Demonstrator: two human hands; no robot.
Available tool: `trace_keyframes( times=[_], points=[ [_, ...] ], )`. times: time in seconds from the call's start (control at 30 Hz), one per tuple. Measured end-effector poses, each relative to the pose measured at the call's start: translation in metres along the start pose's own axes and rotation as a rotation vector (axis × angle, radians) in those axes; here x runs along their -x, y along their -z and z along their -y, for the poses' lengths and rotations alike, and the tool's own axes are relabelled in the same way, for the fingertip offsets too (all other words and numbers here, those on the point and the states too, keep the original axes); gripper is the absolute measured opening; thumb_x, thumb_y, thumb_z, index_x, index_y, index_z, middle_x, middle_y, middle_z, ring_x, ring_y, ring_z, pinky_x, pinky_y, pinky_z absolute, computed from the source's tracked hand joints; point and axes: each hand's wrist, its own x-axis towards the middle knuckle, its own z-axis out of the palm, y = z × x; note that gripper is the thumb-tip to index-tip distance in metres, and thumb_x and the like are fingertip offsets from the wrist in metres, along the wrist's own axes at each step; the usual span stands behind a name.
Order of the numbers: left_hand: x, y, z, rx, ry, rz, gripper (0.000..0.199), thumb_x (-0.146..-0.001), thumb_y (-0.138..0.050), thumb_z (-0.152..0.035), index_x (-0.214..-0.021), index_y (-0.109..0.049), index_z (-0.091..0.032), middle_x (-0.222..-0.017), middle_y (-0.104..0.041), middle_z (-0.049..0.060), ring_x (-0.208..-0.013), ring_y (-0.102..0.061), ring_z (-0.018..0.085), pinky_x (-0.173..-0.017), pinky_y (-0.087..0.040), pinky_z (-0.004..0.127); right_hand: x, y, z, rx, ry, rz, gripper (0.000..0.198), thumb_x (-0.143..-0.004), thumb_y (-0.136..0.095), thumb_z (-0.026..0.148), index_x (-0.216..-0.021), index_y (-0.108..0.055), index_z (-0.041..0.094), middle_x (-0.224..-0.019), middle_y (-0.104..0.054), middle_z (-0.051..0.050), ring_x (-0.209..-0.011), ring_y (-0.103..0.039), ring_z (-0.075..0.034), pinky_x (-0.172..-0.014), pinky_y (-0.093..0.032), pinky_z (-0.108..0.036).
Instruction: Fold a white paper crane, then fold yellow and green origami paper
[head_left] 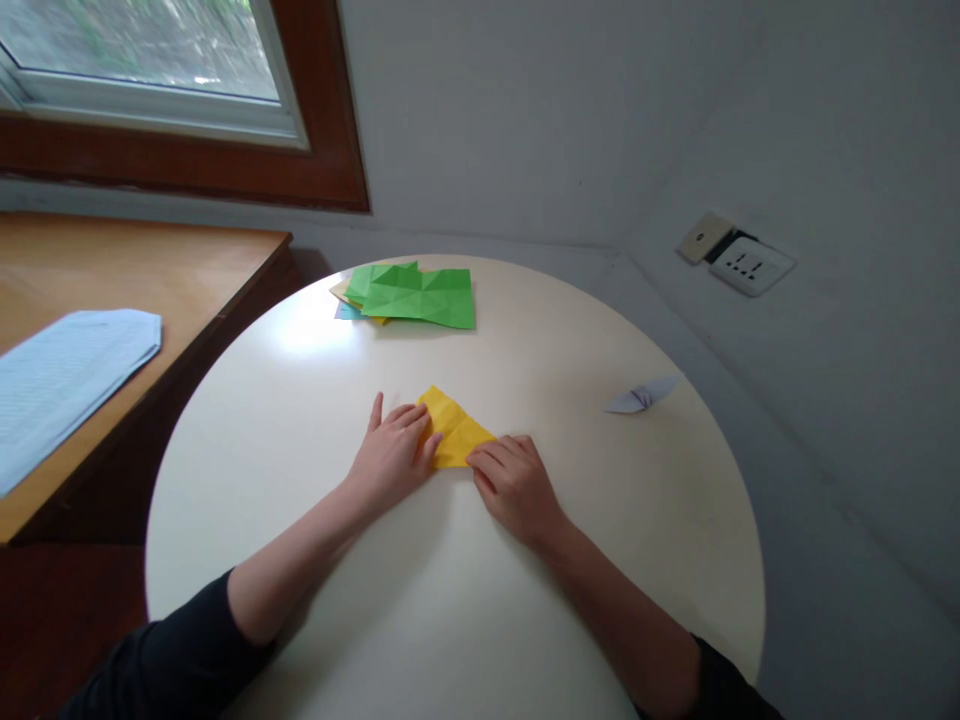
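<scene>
A creased piece of yellow paper (pixel 452 432), folded into a roughly triangular shape, lies on the white round table (pixel 480 620). My left hand (pixel 391 448) holds its left side against the tabletop, thumb on the near edge and fingers curled over the far one. One finger of that hand sticks out, away from the paper. At the right corner, my right hand (pixel 517 485) pinches the paper between thumb and bent fingers. Both hands cover parts of the paper's edges.
Toward the table's far edge lies a stack of creased paper, green sheet (pixel 420 295) on top. A folded white paper piece (pixel 643 396) lies at the right. Left of the table, a wooden desk (pixel 187 260) bears printed sheets (pixel 75 370). A wall socket (pixel 750 265) is at the right.
</scene>
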Motion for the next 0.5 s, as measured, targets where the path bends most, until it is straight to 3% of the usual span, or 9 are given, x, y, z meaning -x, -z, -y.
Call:
trace_keyframes(
  times=[0.2,0.37,0.5],
  points=[
    [0.005,-0.011,-0.005,-0.118,-0.002,0.04,0.039,-0.088,-0.04,-0.034,-0.119,-0.05,-0.012,-0.129,-0.051,0.018,-0.124,-0.042,0.028,-0.108,-0.008,0.058,-0.001,-0.002,0.013,-0.057,0.07,-0.006,0.012,-0.081,-0.053,0.008,-0.08,-0.06,0.018,-0.075,-0.066,-0.002,-0.074,-0.054,-0.016,-0.073,-0.032,-0.031],
    [0.005,-0.019,0.005,-0.069,-0.063,0.066,0.044,-0.086,-0.045,-0.033,-0.125,-0.045,-0.011,-0.134,-0.045,0.021,-0.128,-0.037,0.031,-0.106,-0.008,0.062,-0.001,0.0,0.005,-0.067,0.098,-0.013,0.018,-0.085,-0.047,0.007,-0.082,-0.06,0.018,-0.079,-0.067,-0.002,-0.079,-0.056,-0.015,-0.079,-0.03,-0.032],
    [0.003,-0.02,0.01,-0.016,-0.109,0.097,0.046,-0.085,-0.048,-0.032,-0.126,-0.045,-0.011,-0.136,-0.044,0.02,-0.129,-0.035,0.032,-0.105,-0.006,0.063,0.001,0.001,-0.008,-0.044,0.072,-0.021,0.019,-0.082,-0.049,0.005,-0.083,-0.06,0.02,-0.084,-0.068,-0.003,-0.084,-0.058,-0.016,-0.083,-0.029,-0.034]
  ],
)
